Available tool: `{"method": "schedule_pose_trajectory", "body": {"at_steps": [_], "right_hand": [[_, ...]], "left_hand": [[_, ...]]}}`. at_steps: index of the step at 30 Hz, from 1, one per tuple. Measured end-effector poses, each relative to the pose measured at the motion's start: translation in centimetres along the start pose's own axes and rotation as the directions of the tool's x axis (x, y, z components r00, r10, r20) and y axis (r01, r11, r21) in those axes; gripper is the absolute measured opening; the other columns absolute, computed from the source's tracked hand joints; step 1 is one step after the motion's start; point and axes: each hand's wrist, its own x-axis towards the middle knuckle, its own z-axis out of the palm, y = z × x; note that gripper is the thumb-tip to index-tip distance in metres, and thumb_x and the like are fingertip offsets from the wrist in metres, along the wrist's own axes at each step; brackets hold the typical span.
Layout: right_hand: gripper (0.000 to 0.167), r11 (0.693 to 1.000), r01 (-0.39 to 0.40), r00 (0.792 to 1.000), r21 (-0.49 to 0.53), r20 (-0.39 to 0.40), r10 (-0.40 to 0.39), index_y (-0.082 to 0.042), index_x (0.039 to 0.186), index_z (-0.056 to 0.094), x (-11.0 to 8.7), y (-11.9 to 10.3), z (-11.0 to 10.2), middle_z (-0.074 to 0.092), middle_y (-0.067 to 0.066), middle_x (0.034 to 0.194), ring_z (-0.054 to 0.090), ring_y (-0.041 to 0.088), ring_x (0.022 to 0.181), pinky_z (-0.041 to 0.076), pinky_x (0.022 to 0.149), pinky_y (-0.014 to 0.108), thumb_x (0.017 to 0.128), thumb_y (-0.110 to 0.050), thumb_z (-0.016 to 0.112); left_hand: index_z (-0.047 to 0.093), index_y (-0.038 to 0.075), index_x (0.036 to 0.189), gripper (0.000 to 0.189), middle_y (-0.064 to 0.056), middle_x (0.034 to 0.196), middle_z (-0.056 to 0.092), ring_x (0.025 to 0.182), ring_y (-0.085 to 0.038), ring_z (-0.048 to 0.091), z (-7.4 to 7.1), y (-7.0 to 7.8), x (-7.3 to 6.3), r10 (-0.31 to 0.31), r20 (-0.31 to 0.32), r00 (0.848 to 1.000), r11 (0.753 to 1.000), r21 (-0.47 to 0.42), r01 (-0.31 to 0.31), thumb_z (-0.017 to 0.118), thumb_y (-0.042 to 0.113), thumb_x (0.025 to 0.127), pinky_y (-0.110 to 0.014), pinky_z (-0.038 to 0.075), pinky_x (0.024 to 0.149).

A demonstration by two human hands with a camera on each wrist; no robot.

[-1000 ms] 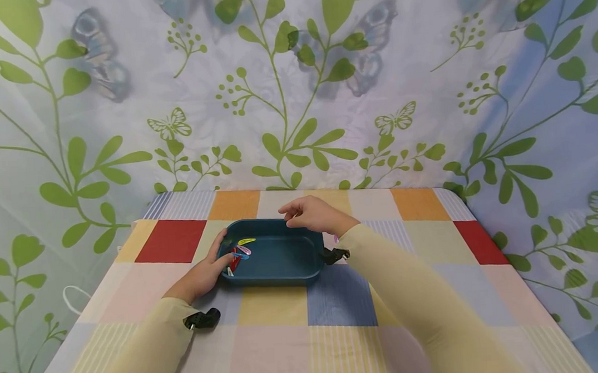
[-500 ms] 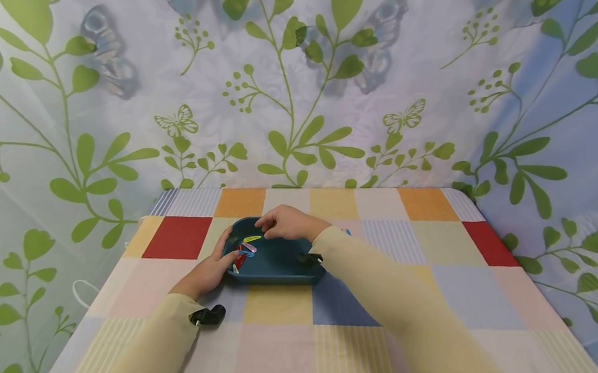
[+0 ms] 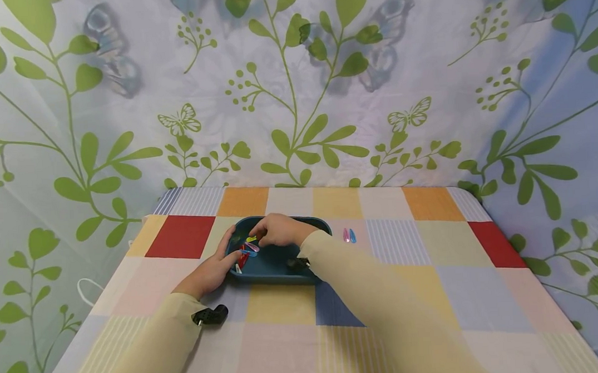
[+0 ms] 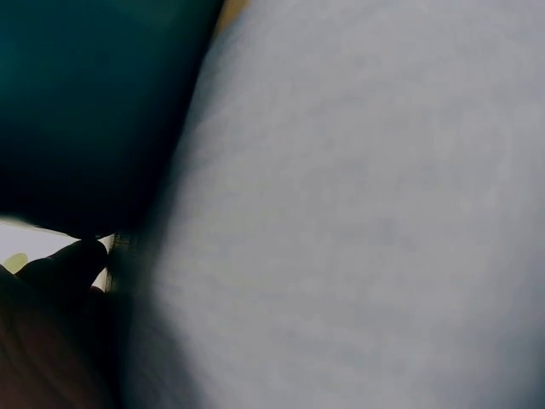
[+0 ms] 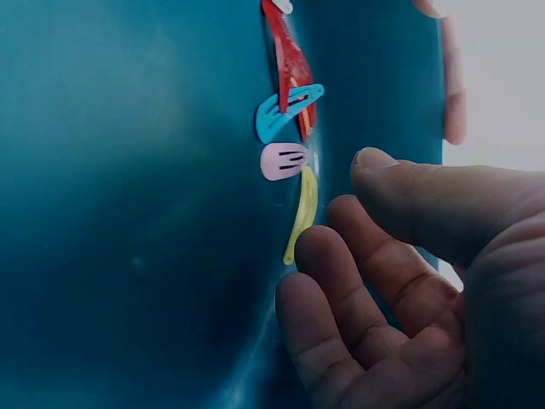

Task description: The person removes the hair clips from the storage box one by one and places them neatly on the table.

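Observation:
A dark teal tray (image 3: 283,279) lies on the table. My left hand (image 3: 207,275) grips its left side, thumb over the rim and fingers along the outside. Inside, near that side, lie a yellow snap hair clip (image 5: 305,213), a pink hair clip (image 5: 281,160), a blue hair clip (image 5: 285,111) and red hair clips (image 5: 289,64). A white piece (image 5: 283,5) shows at the end of the row. My right hand (image 3: 281,230) reaches into the tray, its fingertips close to the yellow clip. Its thumb and fingers are apart, with nothing between them.
On the cloth right of the tray lie another pink clip (image 3: 346,235) and another blue clip (image 3: 353,236), side by side. A patchwork tablecloth (image 3: 409,293) covers the table. Behind it hangs a leaf-patterned curtain (image 3: 294,86). A white cord (image 3: 85,290) loops at the left edge.
My right hand has moved left and down from the tray's far right rim to the clips inside. The clips on the cloth have come into fuller view. My left hand stays on the tray.

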Motion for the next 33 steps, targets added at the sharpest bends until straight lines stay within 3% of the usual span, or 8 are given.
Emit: {"method": "schedule_pose_trajectory", "body": {"at_steps": [7,18,24,28,33], "right_hand": [[0.036,1.000,-0.021,1.000,-0.006,0.001,0.021,-0.012,0.137,0.072,0.9,0.3,1.1,0.078,0.004,0.123,0.071,0.016,0.112,0.058,0.098,0.031,0.100,-0.015,0.072],[0.034,0.994,-0.028,1.000,-0.105,0.007,0.029,-0.014,0.132,0.075,2.5,0.0,2.6,0.078,-0.002,0.118,0.070,0.009,0.105,0.056,0.099,0.028,0.099,-0.023,0.075],[0.032,0.988,-0.024,1.000,-0.150,0.010,0.026,-0.016,0.131,0.076,2.7,0.0,2.8,0.078,-0.002,0.120,0.071,0.010,0.108,0.056,0.101,0.028,0.100,-0.023,0.074],[0.029,0.986,-0.028,1.000,-0.162,-0.006,0.027,-0.017,0.128,0.077,2.5,-0.1,2.8,0.078,-0.002,0.120,0.071,0.010,0.109,0.056,0.101,0.028,0.099,-0.023,0.075],[0.024,0.987,-0.032,0.999,-0.157,-0.019,0.029,-0.017,0.124,0.078,2.2,-0.3,2.6,0.078,-0.002,0.117,0.071,0.011,0.106,0.057,0.099,0.029,0.102,-0.022,0.071]], "left_hand": [[-0.010,0.051,0.165,0.074,-0.019,0.176,0.009,0.157,-0.052,0.022,0.0,0.0,0.0,-0.007,0.003,1.000,1.000,0.008,0.007,0.040,0.051,0.110,-0.079,0.022,0.120],[-0.009,0.048,0.166,0.074,-0.019,0.176,0.013,0.158,-0.052,0.022,-0.1,-0.1,0.1,0.019,-0.005,1.000,0.999,0.048,-0.018,0.039,0.050,0.110,-0.080,0.021,0.119],[-0.007,0.042,0.168,0.074,-0.023,0.174,0.014,0.159,-0.052,0.019,-0.2,0.3,-0.1,0.043,-0.003,0.999,0.996,0.074,-0.043,0.039,0.046,0.110,-0.080,0.020,0.120],[-0.006,0.044,0.168,0.073,-0.024,0.174,0.016,0.158,-0.055,0.016,-0.2,0.4,-0.1,0.021,-0.009,1.000,0.994,0.105,-0.020,0.039,0.049,0.110,-0.082,0.020,0.118],[-0.006,0.043,0.168,0.073,-0.022,0.175,0.013,0.158,-0.060,0.003,-0.3,0.5,-0.1,0.014,-0.014,1.000,0.992,0.125,-0.012,0.037,0.050,0.110,-0.084,0.009,0.119]]}}
